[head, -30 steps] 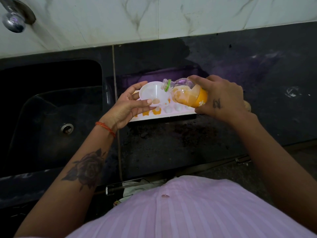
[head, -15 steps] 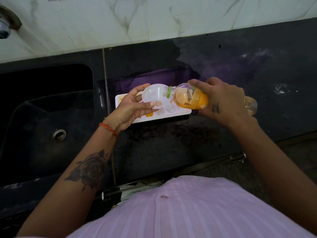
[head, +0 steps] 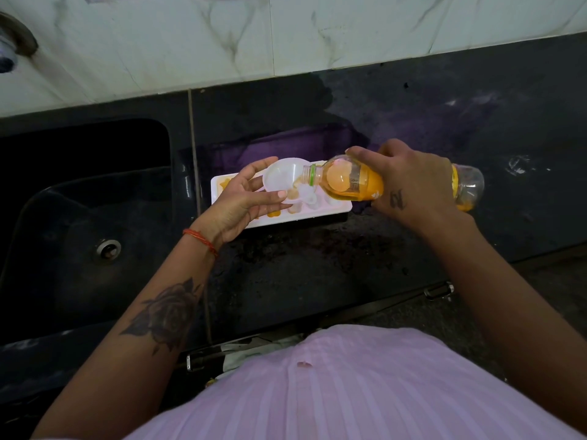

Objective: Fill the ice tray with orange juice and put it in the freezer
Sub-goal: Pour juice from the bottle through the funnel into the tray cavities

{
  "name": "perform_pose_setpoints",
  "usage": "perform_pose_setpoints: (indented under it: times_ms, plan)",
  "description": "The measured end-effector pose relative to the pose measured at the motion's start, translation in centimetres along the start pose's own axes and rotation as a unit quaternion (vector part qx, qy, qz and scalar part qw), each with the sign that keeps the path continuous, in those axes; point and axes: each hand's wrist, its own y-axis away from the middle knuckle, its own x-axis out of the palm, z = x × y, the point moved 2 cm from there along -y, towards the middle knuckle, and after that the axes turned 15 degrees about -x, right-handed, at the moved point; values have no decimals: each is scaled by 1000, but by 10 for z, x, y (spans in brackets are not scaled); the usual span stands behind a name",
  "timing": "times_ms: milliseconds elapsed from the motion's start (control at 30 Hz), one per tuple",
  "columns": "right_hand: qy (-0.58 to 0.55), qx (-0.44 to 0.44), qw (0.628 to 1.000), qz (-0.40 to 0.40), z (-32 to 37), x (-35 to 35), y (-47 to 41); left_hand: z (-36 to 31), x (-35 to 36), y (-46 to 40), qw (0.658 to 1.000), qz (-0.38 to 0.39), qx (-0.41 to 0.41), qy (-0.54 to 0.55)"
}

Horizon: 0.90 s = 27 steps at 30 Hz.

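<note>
Between both hands point(head: 241, 198), ice tray point(head: 330, 211) under funnel point(head: 282, 179)

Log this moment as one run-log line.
step: filling | left hand holds funnel over ice tray | right hand tips juice bottle into funnel

Dark counter point(head: 317, 281), marble wall point(head: 190, 42)

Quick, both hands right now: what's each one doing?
Left hand: holds the white plastic funnel over the white ice tray.
Right hand: grips the tilted clear orange juice bottle.
</note>
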Motion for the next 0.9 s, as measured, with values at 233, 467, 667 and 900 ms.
perform_pose_setpoints:
  times_ms: [233,467,667,900]
  plan:
    - [-24,13,1000,-7,-1,1,1,-3,2,1,1000,4,5,6]
    - [-97,37,994,-19,-3,1,5,-7,5,-1,1000,14,7,12]
    - [-76,54,996,-6,-11,3,11,-8,13,-9,1000,25,4,7]
    - [-31,56,998,-5,-17,2,17,-8,20,-19,1000,31,1,-1]
